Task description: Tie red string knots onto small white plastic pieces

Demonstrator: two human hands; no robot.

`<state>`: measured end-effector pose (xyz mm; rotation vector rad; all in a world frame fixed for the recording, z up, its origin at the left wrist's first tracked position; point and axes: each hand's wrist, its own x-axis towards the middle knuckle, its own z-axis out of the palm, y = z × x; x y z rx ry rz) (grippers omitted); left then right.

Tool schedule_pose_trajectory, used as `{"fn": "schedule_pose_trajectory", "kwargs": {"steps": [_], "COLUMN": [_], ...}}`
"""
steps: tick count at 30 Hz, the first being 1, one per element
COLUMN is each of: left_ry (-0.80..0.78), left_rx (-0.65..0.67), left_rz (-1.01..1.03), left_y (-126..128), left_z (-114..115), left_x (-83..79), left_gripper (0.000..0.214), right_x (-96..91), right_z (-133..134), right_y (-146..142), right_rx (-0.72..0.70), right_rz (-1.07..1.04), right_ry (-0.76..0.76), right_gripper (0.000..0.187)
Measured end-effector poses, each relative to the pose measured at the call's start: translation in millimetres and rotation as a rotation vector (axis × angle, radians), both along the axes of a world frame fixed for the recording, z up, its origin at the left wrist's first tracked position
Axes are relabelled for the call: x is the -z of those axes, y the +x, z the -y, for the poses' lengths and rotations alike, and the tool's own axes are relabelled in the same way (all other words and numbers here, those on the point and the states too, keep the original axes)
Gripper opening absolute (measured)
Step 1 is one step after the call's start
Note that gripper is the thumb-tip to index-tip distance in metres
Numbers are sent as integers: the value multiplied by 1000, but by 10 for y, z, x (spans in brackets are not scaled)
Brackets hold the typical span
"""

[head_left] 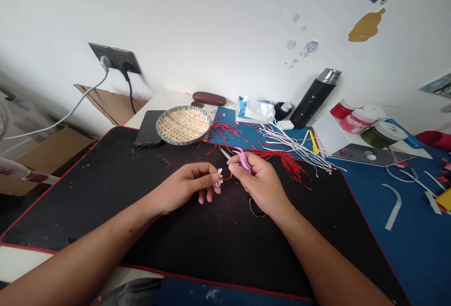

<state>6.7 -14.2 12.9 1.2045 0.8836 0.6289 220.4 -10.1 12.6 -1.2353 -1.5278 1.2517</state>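
My left hand pinches a small white looped knot with a bit of red cord on it, just above the black mat. My right hand is closed around pink-handled tweezers, whose metal tips point up and left, away from the knot. The two hands almost touch at the fingertips. A bundle of red cords and white cords lies just behind the right hand.
A woven basket, dark phone and brown case sit at the back. Tissue pack, black flask, paint jars stand to the right. Paper scraps lie on the blue mat. Wall socket with cables.
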Motion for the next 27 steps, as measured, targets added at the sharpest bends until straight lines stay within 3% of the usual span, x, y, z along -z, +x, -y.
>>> {"fn": "schedule_pose_trajectory", "kwargs": {"steps": [6, 27], "left_ry": [2, -100], "left_rx": [56, 82], "left_rz": [35, 103], "left_y": [-40, -68], "left_z": [1, 3], "left_x": [10, 57], "left_gripper": [40, 35], "right_x": [-26, -4], "right_z": [33, 62], "right_y": [-34, -29], "right_rx": [-107, -132], "right_rz": [90, 180], "right_ry": [89, 135], "right_gripper": [9, 13]}}
